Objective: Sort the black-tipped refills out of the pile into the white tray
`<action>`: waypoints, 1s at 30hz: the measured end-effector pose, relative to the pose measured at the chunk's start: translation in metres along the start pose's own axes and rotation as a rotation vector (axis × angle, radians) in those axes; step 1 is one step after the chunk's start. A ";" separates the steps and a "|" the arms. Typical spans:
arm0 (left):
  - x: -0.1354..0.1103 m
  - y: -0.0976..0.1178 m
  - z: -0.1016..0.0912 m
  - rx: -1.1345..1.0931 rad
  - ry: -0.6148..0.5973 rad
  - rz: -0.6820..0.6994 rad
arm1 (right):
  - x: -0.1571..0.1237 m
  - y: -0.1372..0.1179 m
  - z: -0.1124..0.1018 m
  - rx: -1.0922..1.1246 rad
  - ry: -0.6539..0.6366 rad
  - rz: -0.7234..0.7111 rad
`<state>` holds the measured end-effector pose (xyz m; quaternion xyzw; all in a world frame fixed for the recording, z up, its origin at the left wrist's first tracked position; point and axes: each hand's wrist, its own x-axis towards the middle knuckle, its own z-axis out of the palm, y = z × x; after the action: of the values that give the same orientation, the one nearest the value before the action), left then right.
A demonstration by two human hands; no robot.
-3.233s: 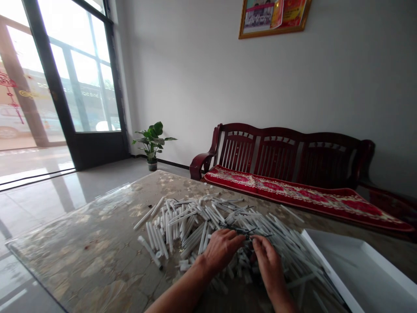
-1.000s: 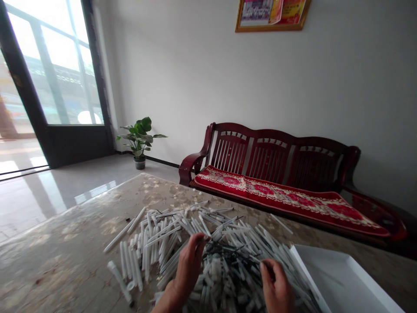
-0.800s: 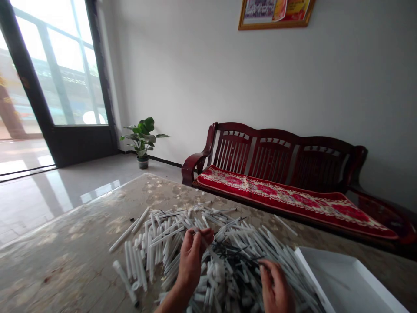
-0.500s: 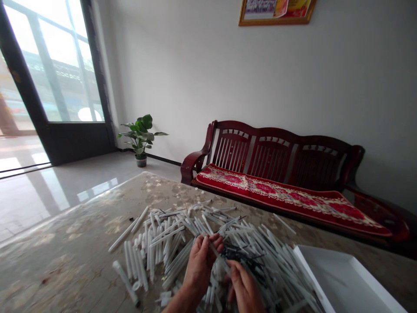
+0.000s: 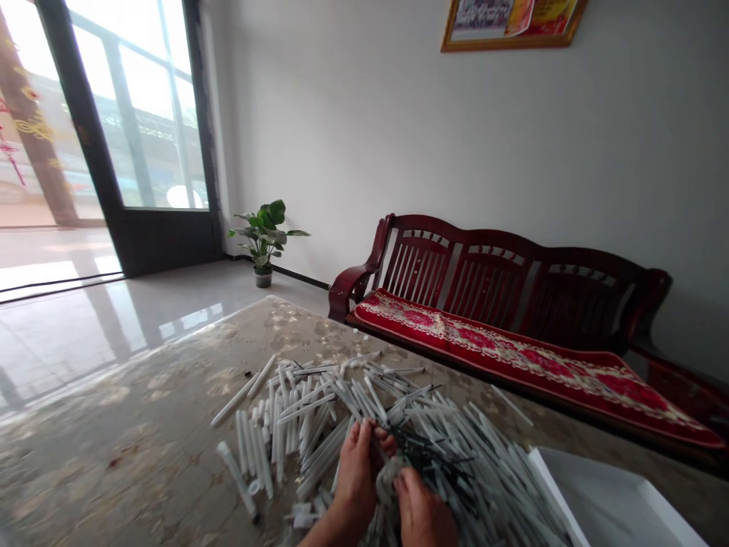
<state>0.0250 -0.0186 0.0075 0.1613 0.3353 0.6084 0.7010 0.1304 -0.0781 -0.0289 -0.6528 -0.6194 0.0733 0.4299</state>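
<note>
My left hand (image 5: 358, 465) is closed, thumb and fingers pinching the upper end of a thin, pale pen tube (image 5: 380, 450). Just right of it and lower, my right hand (image 5: 420, 505) pinches near the tube's other end; its fingertips are partly hidden. Around and beneath both hands spreads a pile of white translucent pen barrels (image 5: 490, 456). Thin dark pieces like pen refills (image 5: 449, 467) lie among them, right of the hands. To the left, several thicker white tubes (image 5: 250, 444) lie side by side.
The pile lies on a table with a patterned cover (image 5: 142, 448). A shallow white box (image 5: 620, 494) stands at the right. Beyond the table are a dark red wooden bench (image 5: 501, 266) with a red floral mat (image 5: 484, 334), a potted plant (image 5: 263, 243) and a glass door (image 5: 148, 137).
The view has turned slightly left, so everything sits farther right. My two hands have come closer together, and less of the tube shows between them.
</note>
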 end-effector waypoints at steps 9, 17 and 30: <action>0.000 -0.002 -0.002 -0.186 0.045 -0.178 | 0.030 -0.025 -0.013 -0.111 0.055 -0.293; 0.011 0.021 -0.001 -0.130 0.214 -0.172 | 0.054 -0.020 -0.018 -0.154 0.071 -0.165; 0.046 0.111 -0.022 1.650 0.408 0.425 | 0.103 -0.050 0.008 -0.674 -0.217 -0.055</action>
<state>-0.0713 0.0448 0.0492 0.5640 0.7502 0.3064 0.1586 0.1108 0.0088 0.0437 -0.7293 -0.6684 -0.0779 0.1237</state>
